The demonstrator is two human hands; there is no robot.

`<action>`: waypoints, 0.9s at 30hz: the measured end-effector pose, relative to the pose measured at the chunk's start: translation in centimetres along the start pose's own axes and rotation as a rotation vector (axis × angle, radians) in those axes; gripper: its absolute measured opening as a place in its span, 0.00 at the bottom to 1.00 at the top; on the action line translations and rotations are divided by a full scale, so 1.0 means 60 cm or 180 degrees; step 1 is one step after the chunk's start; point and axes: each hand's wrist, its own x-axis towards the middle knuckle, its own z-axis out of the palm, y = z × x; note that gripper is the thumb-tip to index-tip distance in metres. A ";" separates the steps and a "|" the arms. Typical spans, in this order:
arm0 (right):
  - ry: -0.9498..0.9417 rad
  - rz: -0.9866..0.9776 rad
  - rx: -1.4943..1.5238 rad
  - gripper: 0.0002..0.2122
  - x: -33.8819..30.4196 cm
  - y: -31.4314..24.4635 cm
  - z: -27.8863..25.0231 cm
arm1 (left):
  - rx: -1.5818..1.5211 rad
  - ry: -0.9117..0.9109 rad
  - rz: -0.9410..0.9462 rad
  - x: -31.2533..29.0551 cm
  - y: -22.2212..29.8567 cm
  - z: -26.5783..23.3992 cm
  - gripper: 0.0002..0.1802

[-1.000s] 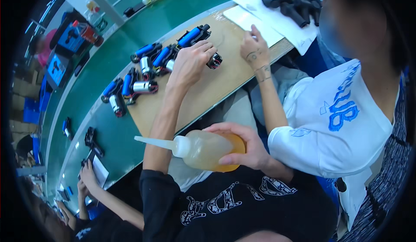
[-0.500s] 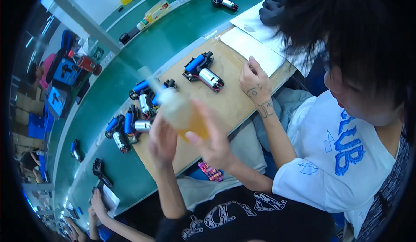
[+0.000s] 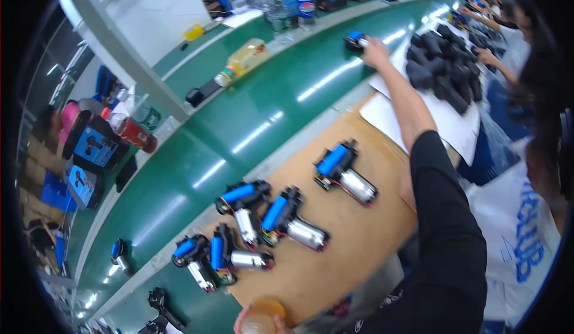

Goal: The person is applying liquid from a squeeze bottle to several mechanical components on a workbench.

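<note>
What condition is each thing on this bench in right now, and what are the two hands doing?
right hand: stretched out, gripping a motor unit on the green belt
left hand: wrapped around an amber bottle, cap hidden
five motor assemblies: lying on their sides on the brown board
yellow bottle: lying flat

Green conveyor belt [image 3: 239, 125], blue-and-silver motor assemblies [image 3: 344, 172], amber squeeze bottle [image 3: 263, 317], black sleeve [image 3: 445, 244]

bottle [image 3: 263, 322] cut off below, left hand [image 3: 254, 321] mostly hidden
</note>
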 end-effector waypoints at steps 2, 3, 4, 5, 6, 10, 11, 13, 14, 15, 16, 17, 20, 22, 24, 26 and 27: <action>-0.0081 0.0512 0.0210 0.34 0.039 0.062 0.040 | -0.0179 -0.0011 0.0035 0.011 -0.029 0.029 0.48; 0.0110 0.0428 0.0221 0.31 0.069 0.115 0.032 | -0.0308 -0.0046 0.0005 0.006 -0.031 0.035 0.48; 0.0186 0.0389 0.0271 0.28 0.063 0.084 0.050 | -0.0196 -0.0039 -0.0055 -0.007 -0.021 0.016 0.49; 0.0324 0.0362 0.0209 0.26 0.070 0.095 0.046 | -0.0201 -0.0067 -0.0114 -0.019 -0.008 -0.002 0.49; 0.0343 0.0382 -0.0013 0.25 0.073 0.086 0.040 | -0.0189 -0.0072 -0.0172 -0.032 0.007 -0.019 0.49; 0.0191 0.0553 0.0675 0.24 0.016 -0.036 -0.032 | 0.0065 -0.0087 -0.0706 -0.061 0.052 -0.066 0.49; 0.0309 0.0580 0.0583 0.25 0.021 -0.041 -0.055 | -0.0088 -0.0196 -0.0614 -0.056 0.045 -0.058 0.48; 0.0298 -0.0163 0.1066 0.25 -0.040 -0.152 -0.108 | -0.0237 0.0047 -0.0513 -0.060 0.039 -0.056 0.45; 0.0311 -0.0420 0.1464 0.26 -0.074 -0.216 -0.133 | -0.0394 0.0179 -0.0580 -0.059 0.036 -0.055 0.44; 0.0455 -0.0823 0.1712 0.26 -0.123 -0.263 -0.171 | -0.0623 0.0283 -0.0624 -0.050 0.025 -0.041 0.42; 0.0221 -0.1251 0.1788 0.27 -0.167 -0.314 -0.215 | -0.0839 0.0388 -0.0447 -0.045 0.014 -0.039 0.40; 0.0621 -0.1425 0.1814 0.26 -0.184 -0.342 -0.228 | -0.0993 0.0610 -0.0538 -0.043 0.007 -0.033 0.44; -0.0423 -0.2038 0.3032 0.19 -0.443 -0.439 -0.454 | -0.0857 0.0818 -0.0594 -0.036 0.070 -0.089 0.46; -0.0792 -0.2156 0.3615 0.16 -0.587 -0.459 -0.473 | -0.1119 0.0862 -0.0251 -0.026 0.073 -0.113 0.48; -0.0966 -0.2667 0.3177 0.22 -0.728 -0.477 -0.460 | -0.0720 0.0953 -0.0080 -0.053 0.100 -0.192 0.53; -0.0533 -0.3025 0.3418 0.23 -0.831 -0.453 -0.422 | -0.0593 0.0897 0.0068 -0.089 0.110 -0.228 0.55; -0.1013 -0.2961 0.3171 0.23 -0.871 -0.437 -0.423 | -0.0734 0.0929 0.0022 -0.105 0.122 -0.236 0.56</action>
